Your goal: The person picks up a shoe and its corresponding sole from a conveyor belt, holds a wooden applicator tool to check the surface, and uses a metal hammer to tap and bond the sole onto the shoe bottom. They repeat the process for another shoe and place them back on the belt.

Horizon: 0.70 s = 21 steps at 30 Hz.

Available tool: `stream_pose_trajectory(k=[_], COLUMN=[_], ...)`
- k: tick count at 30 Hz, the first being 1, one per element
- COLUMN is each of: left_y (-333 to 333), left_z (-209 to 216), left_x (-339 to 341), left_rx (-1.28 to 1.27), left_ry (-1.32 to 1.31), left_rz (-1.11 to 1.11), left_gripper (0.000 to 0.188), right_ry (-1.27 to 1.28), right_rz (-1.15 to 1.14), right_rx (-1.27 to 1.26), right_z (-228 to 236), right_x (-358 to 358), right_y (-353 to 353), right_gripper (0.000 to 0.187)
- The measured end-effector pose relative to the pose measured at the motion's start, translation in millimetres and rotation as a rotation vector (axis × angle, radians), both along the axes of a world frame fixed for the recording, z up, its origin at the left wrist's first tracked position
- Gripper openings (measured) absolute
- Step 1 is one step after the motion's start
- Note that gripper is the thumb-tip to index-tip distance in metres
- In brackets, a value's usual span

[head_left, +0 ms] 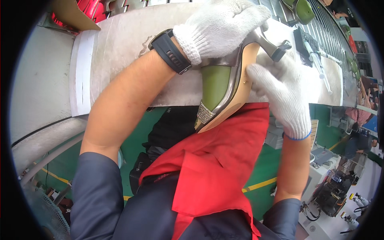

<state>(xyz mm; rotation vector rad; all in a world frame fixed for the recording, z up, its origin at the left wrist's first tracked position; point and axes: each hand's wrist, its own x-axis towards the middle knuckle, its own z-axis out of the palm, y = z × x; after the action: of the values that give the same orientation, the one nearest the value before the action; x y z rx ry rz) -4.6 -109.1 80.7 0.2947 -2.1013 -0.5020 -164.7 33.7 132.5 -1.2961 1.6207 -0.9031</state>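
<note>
A high-heeled shoe (216, 84) is tilted over the near edge of the table, its toe toward me. It has a green inside, metallic edging, a sparkly strap over the toe and a tan sole. My left hand (224, 30), in a white knit glove with a black watch behind it, is closed around the shoe's heel end. The flared metallic heel (270, 46) sticks out to the right. My right hand (282, 82), also gloved, is beside the sole, thumb pointing at it. Its other fingers are smeared and partly hidden behind the heel.
On the pale worktable (132, 44), syringes (314, 60) lie at the right by a dark block (302, 42). Another green shoe (300, 11) rests at the far right near a roller conveyor (328, 30). Red items (90, 10) and brown cardboard (74, 16) are at far left.
</note>
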Motion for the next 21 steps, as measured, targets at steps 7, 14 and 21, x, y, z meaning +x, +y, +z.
stream_pose_trajectory(k=[7,14,21], left_y=[10,-5,2], left_z=[5,-18,-20], left_x=[7,-2,-5], left_rx=[0.227,-0.228,-0.262], left_ry=[-0.017,0.026,0.037], left_rz=[-0.012,0.149,0.228], left_gripper=[0.021,0.029,0.035], right_ry=[0.045,0.047,0.092], right_rz=[-0.004,0.013,-0.079], right_rx=[0.026,-0.042,-0.249], right_z=[-2,-6,-24], right_x=[5,5,12], right_y=[-4,-6,-6], right_gripper=[0.04,0.042,0.049])
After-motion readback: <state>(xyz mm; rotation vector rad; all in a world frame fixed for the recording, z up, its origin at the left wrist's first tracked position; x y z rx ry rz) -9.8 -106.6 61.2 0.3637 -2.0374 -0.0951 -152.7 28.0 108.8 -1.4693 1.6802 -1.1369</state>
